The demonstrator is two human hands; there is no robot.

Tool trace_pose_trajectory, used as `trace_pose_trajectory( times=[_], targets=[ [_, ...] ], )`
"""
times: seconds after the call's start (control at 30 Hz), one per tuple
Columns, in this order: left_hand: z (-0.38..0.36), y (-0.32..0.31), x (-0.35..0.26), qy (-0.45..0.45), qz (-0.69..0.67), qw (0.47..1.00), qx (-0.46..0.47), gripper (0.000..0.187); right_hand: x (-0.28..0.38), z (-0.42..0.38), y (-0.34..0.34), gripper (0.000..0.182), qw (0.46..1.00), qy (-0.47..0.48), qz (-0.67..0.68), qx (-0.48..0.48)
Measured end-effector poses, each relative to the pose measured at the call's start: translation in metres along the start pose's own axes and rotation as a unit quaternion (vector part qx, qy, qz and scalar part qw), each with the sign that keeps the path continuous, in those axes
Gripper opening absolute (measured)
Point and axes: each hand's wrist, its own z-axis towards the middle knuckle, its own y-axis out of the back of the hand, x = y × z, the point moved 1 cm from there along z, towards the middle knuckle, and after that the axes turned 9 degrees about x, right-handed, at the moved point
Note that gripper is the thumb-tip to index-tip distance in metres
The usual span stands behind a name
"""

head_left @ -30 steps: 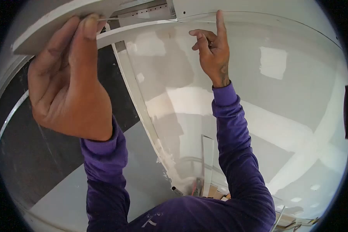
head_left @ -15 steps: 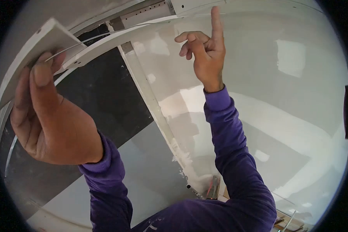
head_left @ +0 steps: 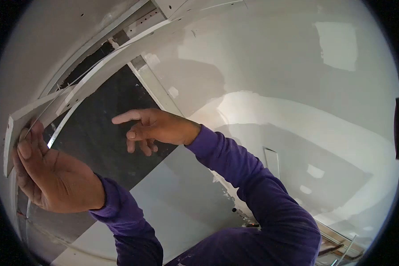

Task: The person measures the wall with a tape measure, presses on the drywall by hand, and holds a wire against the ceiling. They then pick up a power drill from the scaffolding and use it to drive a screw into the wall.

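Observation:
My left hand (head_left: 60,179) is closed on a white plasterboard piece (head_left: 12,137) at the left, thumb on the near side. A thin wire (head_left: 51,105) runs up from between thumb and fingers along the ceiling edge; whether it is gripped too is hard to see. My right hand (head_left: 157,128) is in the air before the dark opening, holding nothing. Its index finger reaches left while the others bend loosely. Beyond the board piece, a narrow white strip (head_left: 91,80) curves along the top of the opening.
A gap with a metal channel (head_left: 97,40) runs along the ceiling edge. A pale post (head_left: 153,84) borders the dark panel (head_left: 97,128). The plastered wall (head_left: 270,66) with filler patches fills the right side. Rods and timber (head_left: 341,246) lie low at the right.
My right hand has come down and left from the upper wall, its finger now turned from upward to leftward. My left hand and the plasterboard piece appear lower, as the view has shifted.

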Motion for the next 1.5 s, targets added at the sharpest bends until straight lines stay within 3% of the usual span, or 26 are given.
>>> trace_pose_trajectory(
  times=[0.2, 0.3, 0.4, 0.53, 0.73, 0.83, 1.07, 1.17, 1.27, 1.37, 1.5],
  targets=[
    [0.001, -0.004, -0.005, 0.103, -0.204, 0.970, -0.081, 0.027, 0.016, -0.013, 0.014, 0.042, 0.995, 0.027, -0.026, -0.092],
    [0.001, -0.007, -0.005, 0.108, -0.171, 0.974, -0.104, 0.027, 0.021, -0.013, 0.032, 0.040, 0.980, 0.113, 0.016, -0.165],
    [0.003, -0.004, -0.003, 0.110, -0.229, 0.963, -0.089, 0.029, 0.043, -0.016, 0.040, 0.044, 0.946, 0.195, 0.039, -0.256],
    [0.000, -0.007, -0.004, 0.122, -0.218, 0.962, -0.107, 0.030, 0.069, -0.015, 0.047, 0.045, 0.924, 0.229, -0.003, -0.307],
    [0.003, -0.011, -0.003, 0.072, -0.324, 0.937, -0.109, 0.027, 0.083, -0.003, 0.048, 0.040, 0.921, 0.208, 0.013, -0.330],
    [0.007, -0.017, -0.009, 0.124, -0.247, 0.950, -0.144, 0.023, 0.083, -0.002, 0.049, 0.036, 0.922, 0.210, 0.040, -0.324],
    [0.009, -0.019, -0.010, 0.096, -0.252, 0.954, -0.132, 0.021, 0.086, 0.002, 0.050, 0.029, 0.919, 0.215, 0.076, -0.322],
    [0.011, -0.019, -0.011, 0.125, -0.263, 0.945, -0.150, 0.020, 0.087, 0.005, 0.049, 0.025, 0.917, 0.214, 0.088, -0.326],
    [0.012, -0.019, -0.008, 0.080, -0.277, 0.949, -0.123, 0.018, 0.085, 0.006, 0.054, 0.022, 0.914, 0.220, 0.100, -0.326],
    [0.009, -0.018, -0.008, 0.100, -0.224, 0.962, -0.121, 0.023, 0.084, 0.007, 0.054, 0.019, 0.909, 0.235, 0.118, -0.325],
    [-0.011, 0.001, 0.001, 0.087, -0.272, 0.951, -0.116, 0.030, 0.091, 0.000, 0.043, 0.013, 0.903, 0.261, 0.148, -0.308]
  ],
)
